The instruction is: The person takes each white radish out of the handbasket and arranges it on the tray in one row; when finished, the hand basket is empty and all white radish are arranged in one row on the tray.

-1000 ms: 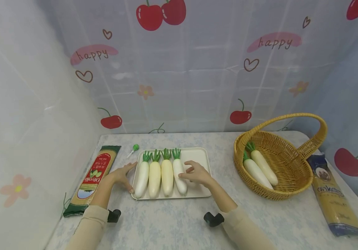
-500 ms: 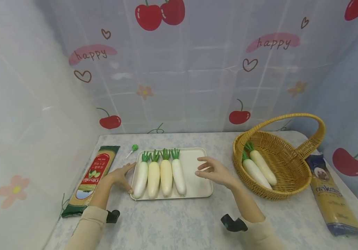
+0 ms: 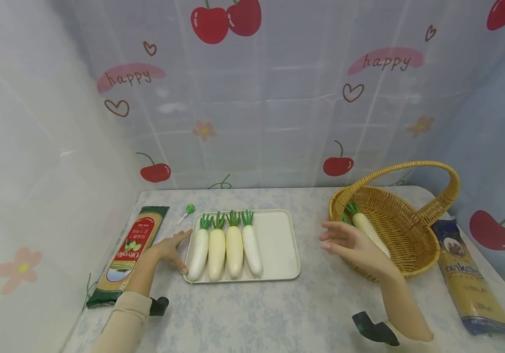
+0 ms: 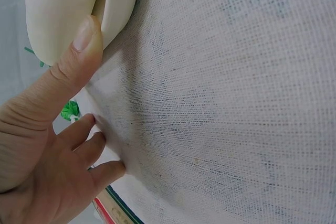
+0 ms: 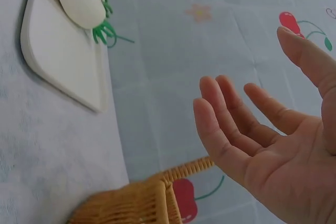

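Note:
A cream tray (image 3: 280,245) holds several white radishes in a row, leafy green tops away from me. The outer ones, like the rightmost white radish (image 3: 252,250), are whiter than the yellowish radish (image 3: 217,255) between them. My left hand (image 3: 168,250) rests at the tray's left edge, thumb and fingers spread; its thumb (image 4: 84,40) overlaps the tray's rim in the left wrist view. My right hand (image 3: 358,245) hovers by the near left side of a wicker basket (image 3: 411,240), fingers loosely bent and holding nothing. It partly hides the radishes inside, of which one radish (image 3: 369,230) shows best.
A red-and-green pasta packet (image 3: 133,245) lies left of my left hand. Behind the tray's left corner is a green lollipop (image 3: 190,209). Another yellow packet (image 3: 472,284) lies right of the basket. A cherry-print curtain (image 3: 252,117) hangs behind the table.
My right hand has left the rightmost radish on the tray and moved right, over to the basket, empty. The left hand has stayed at the tray's edge.

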{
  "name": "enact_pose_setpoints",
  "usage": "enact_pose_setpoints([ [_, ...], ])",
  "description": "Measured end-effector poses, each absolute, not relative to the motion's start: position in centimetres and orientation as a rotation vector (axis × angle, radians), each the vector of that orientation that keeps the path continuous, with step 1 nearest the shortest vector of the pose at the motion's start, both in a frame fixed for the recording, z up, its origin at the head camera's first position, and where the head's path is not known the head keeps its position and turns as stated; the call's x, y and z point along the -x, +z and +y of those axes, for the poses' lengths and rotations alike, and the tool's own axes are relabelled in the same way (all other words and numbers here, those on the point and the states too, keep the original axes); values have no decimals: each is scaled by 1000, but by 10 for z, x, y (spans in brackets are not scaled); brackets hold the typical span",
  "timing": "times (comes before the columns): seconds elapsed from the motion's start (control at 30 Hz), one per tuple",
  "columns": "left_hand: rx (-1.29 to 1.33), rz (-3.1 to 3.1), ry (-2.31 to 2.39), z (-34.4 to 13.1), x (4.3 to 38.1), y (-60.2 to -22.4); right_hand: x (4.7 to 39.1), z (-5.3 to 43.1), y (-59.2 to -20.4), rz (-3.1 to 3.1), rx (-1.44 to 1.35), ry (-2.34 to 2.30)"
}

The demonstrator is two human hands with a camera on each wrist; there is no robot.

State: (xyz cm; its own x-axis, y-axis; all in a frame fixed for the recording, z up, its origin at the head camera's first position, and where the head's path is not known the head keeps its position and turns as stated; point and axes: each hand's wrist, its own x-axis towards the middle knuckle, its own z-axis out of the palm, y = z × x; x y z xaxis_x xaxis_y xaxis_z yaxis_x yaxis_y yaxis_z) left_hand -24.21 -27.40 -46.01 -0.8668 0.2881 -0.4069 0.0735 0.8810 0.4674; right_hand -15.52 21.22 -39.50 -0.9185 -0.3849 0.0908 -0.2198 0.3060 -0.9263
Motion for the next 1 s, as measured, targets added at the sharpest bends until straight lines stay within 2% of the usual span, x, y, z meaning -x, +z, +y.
enact_pose_setpoints([
  [0.17, -273, 2572, 620, -275, 242, -460, 151, 240, -394, 2506, 496, -1656],
  [0.37, -291, 2574, 624, -275, 242, -458, 151, 266, -395, 2604, 537, -1648],
  [0.63, -271, 2568, 616, -275, 241, -458, 158, 285, -398, 2650, 338, -1594],
  [1.0, -264, 2575, 600, -274, 241, -459, 171, 310, -392, 2701, 243, -1412],
])
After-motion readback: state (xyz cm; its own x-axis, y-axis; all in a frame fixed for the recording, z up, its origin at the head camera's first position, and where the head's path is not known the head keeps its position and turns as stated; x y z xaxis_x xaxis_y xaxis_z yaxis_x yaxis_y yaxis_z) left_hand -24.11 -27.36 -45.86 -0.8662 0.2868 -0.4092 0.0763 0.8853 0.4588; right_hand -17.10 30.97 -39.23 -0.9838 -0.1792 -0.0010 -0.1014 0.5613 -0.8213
